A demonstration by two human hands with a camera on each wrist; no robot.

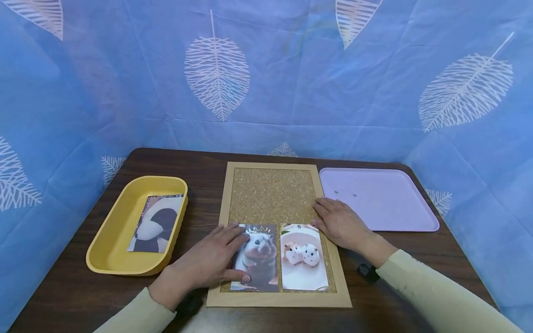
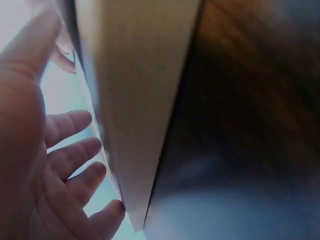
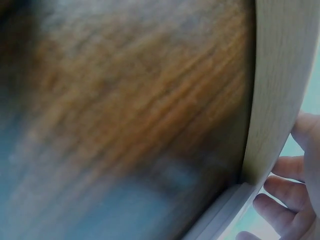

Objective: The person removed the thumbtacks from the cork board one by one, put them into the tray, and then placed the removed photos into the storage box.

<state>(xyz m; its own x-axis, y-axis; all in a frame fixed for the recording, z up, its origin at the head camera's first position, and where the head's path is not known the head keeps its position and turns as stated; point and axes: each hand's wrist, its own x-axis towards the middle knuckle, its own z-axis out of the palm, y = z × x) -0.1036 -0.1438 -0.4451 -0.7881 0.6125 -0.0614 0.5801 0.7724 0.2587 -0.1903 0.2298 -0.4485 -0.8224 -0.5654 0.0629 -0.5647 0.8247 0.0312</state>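
Observation:
A wood-framed cork board (image 1: 272, 194) lies on the table. On its lower half are two photo cards side by side: a crowned hamster photo (image 1: 260, 259) at left and a photo of two hamsters (image 1: 304, 263) at right. A small dark dot shows at the right photo's top edge. My left hand (image 1: 210, 256) rests over the board's left frame, its fingers and thumb on the crowned hamster photo's left part, hiding it. My right hand (image 1: 343, 224) touches the right frame just above the other photo. Loosely extended fingers (image 2: 82, 182) appear in the left wrist view, along the frame.
A yellow tray (image 1: 112, 222) at left contains another photo card (image 1: 156, 224). At right, a lilac tray (image 1: 383, 199) bears two tiny grey pieces (image 1: 355, 195) and sits against the board. A leaf-patterned blue cloth (image 1: 270, 83) hangs behind the dark table (image 1: 200, 185).

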